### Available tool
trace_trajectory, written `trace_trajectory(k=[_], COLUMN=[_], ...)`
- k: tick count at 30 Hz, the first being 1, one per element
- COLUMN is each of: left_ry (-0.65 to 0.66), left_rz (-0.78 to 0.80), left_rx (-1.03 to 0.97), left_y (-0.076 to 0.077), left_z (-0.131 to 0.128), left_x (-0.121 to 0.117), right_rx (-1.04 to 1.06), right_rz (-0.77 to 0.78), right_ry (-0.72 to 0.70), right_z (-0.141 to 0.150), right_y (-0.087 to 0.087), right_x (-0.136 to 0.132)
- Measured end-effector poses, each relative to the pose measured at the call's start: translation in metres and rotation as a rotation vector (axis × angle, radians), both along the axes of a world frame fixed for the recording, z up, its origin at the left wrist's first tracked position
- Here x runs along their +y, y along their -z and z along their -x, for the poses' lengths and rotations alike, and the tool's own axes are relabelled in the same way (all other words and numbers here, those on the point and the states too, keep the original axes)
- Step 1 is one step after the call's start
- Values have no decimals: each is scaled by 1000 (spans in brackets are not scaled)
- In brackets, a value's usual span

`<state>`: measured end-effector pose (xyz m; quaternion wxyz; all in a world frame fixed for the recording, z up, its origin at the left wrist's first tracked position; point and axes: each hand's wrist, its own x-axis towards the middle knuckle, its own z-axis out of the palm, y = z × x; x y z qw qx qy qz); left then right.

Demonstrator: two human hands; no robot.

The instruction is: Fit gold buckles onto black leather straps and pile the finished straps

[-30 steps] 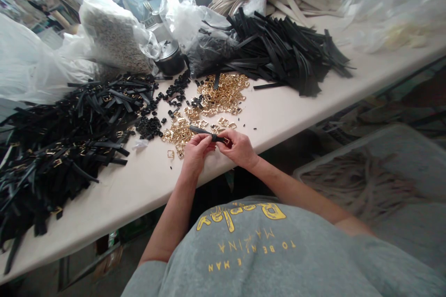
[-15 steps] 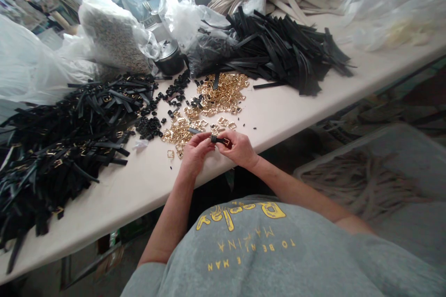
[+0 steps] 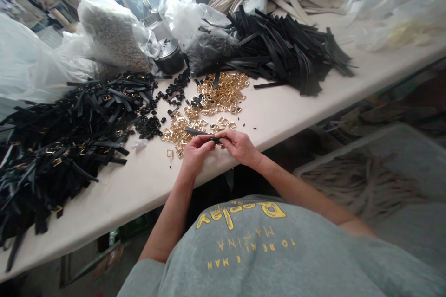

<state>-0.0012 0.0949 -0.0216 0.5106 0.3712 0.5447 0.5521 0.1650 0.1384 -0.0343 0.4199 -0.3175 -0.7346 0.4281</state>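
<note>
Between my two hands is a narrow black strap (image 3: 195, 132), held just above the table near its front edge. My left hand (image 3: 195, 152) pinches it, with the free end sticking out up and to the left past the fingers. At the other end my right hand (image 3: 240, 147) is closed on the strap, and its fingers mostly cover the buckle there. Just beyond my hands lie loose gold buckles (image 3: 223, 95). Small black loops (image 3: 148, 127) are heaped to their left.
Finished-looking black straps with buckles (image 3: 69, 144) cover the table's left side. Plain black strips (image 3: 282, 51) are piled at the back right. Behind stand clear plastic bags (image 3: 111, 32) and a dark metal-lidded container (image 3: 169, 55). A bin of pale strips (image 3: 369, 181) sits below on the right.
My right fingers have moved over the buckle, which showed before. The strap's free end now reaches further out past my left hand.
</note>
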Motion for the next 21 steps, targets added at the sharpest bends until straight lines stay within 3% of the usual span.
trace_trajectory(k=[7,21], left_ry=[-94,-55], left_rz=[-27,-98], left_rx=[-45,42], left_y=[-3,7], left_z=[-4,-9], left_x=[-1,-1], right_rx=[60,-131], right_rz=[106,-107], right_ry=[80,150], right_z=[2,8], right_y=[6,7], right_x=[-2,-7])
